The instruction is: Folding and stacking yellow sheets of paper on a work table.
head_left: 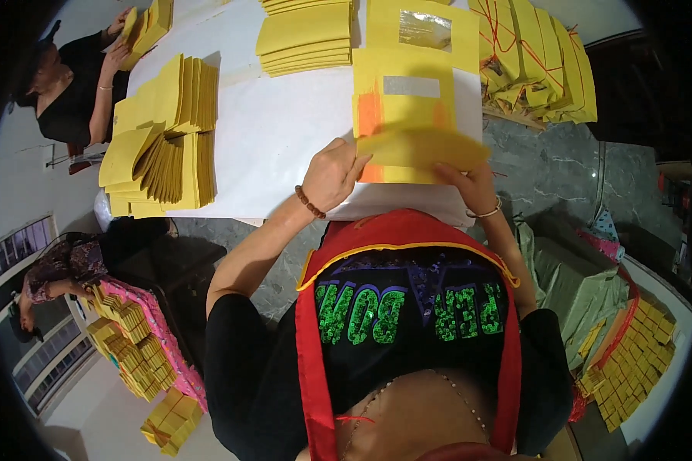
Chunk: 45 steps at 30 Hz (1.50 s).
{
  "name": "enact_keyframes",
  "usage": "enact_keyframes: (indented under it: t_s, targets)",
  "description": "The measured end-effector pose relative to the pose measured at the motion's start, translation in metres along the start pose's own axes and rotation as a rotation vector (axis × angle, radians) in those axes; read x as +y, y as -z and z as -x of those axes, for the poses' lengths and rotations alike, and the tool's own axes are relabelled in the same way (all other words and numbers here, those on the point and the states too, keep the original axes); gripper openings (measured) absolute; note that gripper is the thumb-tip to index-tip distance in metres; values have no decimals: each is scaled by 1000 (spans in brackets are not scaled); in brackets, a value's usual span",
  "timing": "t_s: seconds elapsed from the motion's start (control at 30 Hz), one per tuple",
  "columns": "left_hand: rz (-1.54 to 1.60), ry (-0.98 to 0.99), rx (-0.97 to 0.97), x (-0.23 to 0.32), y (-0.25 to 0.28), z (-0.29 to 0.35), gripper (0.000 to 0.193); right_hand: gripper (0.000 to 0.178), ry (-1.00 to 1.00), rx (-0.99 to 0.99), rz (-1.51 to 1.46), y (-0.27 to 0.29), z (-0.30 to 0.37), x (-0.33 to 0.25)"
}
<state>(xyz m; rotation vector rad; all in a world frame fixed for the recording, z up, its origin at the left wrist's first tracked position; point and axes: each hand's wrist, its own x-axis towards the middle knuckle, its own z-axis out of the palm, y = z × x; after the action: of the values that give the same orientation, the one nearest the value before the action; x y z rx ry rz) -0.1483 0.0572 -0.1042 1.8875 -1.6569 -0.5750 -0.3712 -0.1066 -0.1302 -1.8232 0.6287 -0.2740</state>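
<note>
Between my hands a yellow paper sheet point(423, 146) is raised and bowed, its edge smeared by motion. My left hand point(334, 175), with a brown bead bracelet on the wrist, is closed at the sheet's left end. At its right end, my right hand point(470, 183) pinches the near edge; some fingers are hidden beneath the paper. Below the raised sheet lies another yellow paper point(406, 111) with orange bands and a silver-grey rectangle. Farther back, a similar yellow paper point(465, 46) carries a shiny silver foil patch point(425, 29).
Folded yellow paper stacks point(196, 96) stand on the white tabletop point(284, 138) at left, another stack point(304, 38) at the back. Tied yellow bundles point(546, 69) sit at back right. A co-worker point(73, 84) handles yellow paper at far left; another person point(61, 265) is lower left, by yellow bundles point(134, 338).
</note>
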Motion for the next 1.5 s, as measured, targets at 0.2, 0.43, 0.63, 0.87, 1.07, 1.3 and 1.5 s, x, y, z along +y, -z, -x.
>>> enact_keyframes:
  t_s: [0.2, 0.43, 0.63, 0.87, 1.07, 1.3, 1.5]
  targets:
    - [349, 240, 165, -20, -20, -14, 18, 42, -26, 326, -333, -19, -23, -16]
    - [721, 426, 202, -27, -34, -14, 32, 39, -99, 241, 9, -13, -26, -3]
    - [753, 463, 255, -17, -32, -16, 48, 33, -92, 345, -53, -19, -31, -1]
    - [875, 516, 293, -14, -34, -15, 41, 31, -88, 355, 81, -20, -35, 1]
    - [367, 315, 427, 1, -18, -17, 32, 31, -107, 378, 115, -21, -36, 8]
    - [-281, -170, 231, 25, -33, -52, 44, 30, -93, 413, 159, -24, -34, 4]
    - [-487, -132, 127, 10, -57, -50, 52, 38, -150, 389, 750, -19, -31, -28]
